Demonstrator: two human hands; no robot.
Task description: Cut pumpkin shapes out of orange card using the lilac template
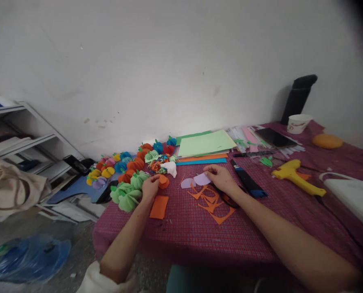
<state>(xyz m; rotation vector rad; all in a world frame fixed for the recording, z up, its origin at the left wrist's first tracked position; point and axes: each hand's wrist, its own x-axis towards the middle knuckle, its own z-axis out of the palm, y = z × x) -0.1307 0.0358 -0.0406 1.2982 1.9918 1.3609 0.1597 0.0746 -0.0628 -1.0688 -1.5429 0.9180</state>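
My right hand (pixel 220 178) pinches a purple paper half-circle (pixel 201 179) between thumb and fingers, just above the tablecloth. A second purple paper piece (pixel 186 183) lies beside it to the left. My left hand (pixel 150 188) has its fingers closed at the edge of an orange paper circle (pixel 163 182). An orange stack of paper squares (pixel 159 207) lies below that hand. Curved orange paper scraps (pixel 212 200) spread over the cloth under my right hand. The dark handles of scissors (pixel 228 199) show partly beneath my right wrist.
Finished paper pumpkins (pixel 129 195) crowd the left side. Coloured paper sheets (pixel 207 143) lie at the back. To the right are a black-and-blue pouch (pixel 247 179), a yellow glue gun (pixel 297 177), a phone (pixel 276 137), a paper cup (pixel 298 124) and a white box (pixel 352 197).
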